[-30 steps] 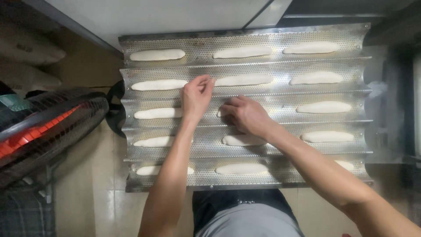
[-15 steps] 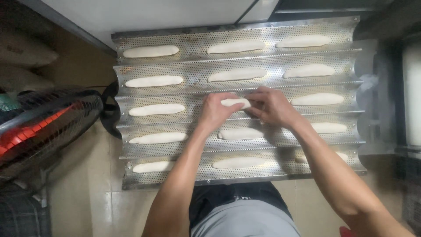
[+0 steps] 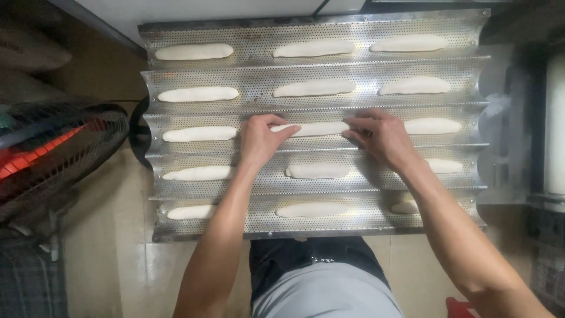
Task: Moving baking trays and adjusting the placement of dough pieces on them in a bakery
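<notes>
A perforated metal baguette tray [image 3: 253, 100] with several long channels lies in front of me, each channel carrying up to three pale dough sticks. My left hand [image 3: 259, 138] pinches the left end of the middle dough stick [image 3: 315, 128] in the third channel. My right hand [image 3: 379, 135] holds that stick's right end. The stick lies stretched out straight between my fingers, resting in the channel. Other dough sticks [image 3: 197, 94] lie untouched around it.
A fan with a dark wire guard [image 3: 53, 153] stands at the left, close to the tray's edge. A tiled floor [image 3: 118, 247] shows below. Dark metal equipment [image 3: 547, 147] stands at the right edge. My grey shirt and dark apron [image 3: 321, 282] are under the tray's near edge.
The middle dough piece in the third channel was a short lump between my hands. My hands have moved apart and it now lies as a long stick.
</notes>
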